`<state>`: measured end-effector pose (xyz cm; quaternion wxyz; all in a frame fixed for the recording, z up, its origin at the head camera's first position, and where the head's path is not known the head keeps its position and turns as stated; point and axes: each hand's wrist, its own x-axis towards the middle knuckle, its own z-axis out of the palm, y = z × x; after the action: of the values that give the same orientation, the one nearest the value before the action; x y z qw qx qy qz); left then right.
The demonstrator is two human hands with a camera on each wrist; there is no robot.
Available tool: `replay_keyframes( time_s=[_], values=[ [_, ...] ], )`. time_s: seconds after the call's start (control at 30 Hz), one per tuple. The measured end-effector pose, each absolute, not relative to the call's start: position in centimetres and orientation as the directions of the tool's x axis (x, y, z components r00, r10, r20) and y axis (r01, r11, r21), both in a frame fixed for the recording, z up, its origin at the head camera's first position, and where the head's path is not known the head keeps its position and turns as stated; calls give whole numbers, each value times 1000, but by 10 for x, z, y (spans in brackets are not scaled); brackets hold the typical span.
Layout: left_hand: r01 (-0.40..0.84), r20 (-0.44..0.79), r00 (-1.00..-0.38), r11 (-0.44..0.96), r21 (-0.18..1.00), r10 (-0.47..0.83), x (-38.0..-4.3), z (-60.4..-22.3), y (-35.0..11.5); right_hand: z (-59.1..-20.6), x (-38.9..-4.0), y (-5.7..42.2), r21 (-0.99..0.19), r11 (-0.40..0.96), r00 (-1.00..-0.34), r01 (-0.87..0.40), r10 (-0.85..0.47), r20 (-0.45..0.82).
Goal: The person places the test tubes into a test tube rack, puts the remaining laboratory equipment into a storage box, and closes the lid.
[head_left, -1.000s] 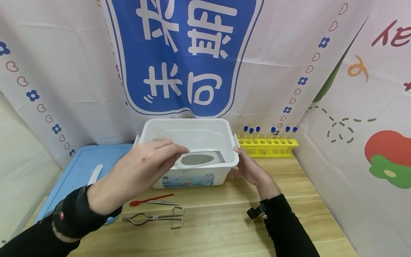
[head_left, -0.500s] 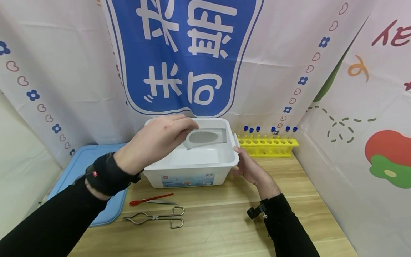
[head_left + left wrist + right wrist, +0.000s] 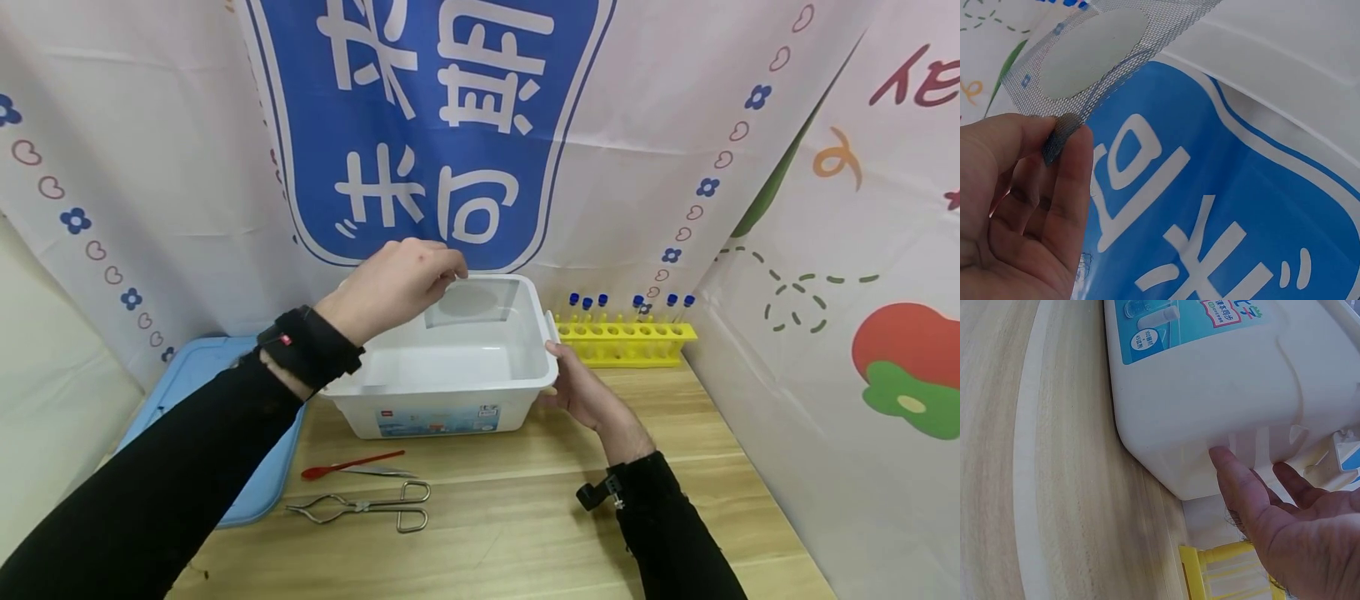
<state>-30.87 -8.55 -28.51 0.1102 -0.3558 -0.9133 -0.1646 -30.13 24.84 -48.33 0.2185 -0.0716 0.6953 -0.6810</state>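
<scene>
My left hand (image 3: 401, 279) is raised over the back rim of a white plastic storage box (image 3: 450, 412). Between thumb and fingers it pinches one corner of a wire gauze (image 3: 1094, 53), a grey mesh sheet with a pale round centre. In the head view, the gauze (image 3: 480, 302) shows faintly against the inside back wall of the box. My right hand (image 3: 588, 396) rests against the box's right end, below the handle. The right wrist view shows its extended fingers (image 3: 1238, 478) touching the white side wall.
A yellow rack (image 3: 626, 333) of blue-capped tubes stands right of the box. Crucible tongs (image 3: 367, 507), a red spoon (image 3: 352, 465) and tweezers (image 3: 382, 472) lie in front. A blue lid (image 3: 255, 492) lies at left, partly under my sleeve. A printed curtain hangs directly behind.
My left hand has carried the wire gauze up and away from the box's front rim toward its back rim. The right hand has stayed at the box's right end.
</scene>
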Motion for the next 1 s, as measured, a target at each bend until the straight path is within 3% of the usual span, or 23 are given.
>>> replay_keyframes(
  time_s=[0.37, 0.83, 1.0],
  values=[
    [653, 188, -757, 731, 200, 625, -348, -294, -69, -484, -302, 250, -979, 61, -895, 193, -397, -201],
    [633, 36, -773, 774, 13, 633, -371, -323, -47, -485, -302, 250, -981, 49, -896, 186, -402, -190],
    [609, 0, -793, 793, -6, 609, -378, -333, -39, -484, -300, 249, -981, 44, -896, 189, -401, -190]
  ],
)
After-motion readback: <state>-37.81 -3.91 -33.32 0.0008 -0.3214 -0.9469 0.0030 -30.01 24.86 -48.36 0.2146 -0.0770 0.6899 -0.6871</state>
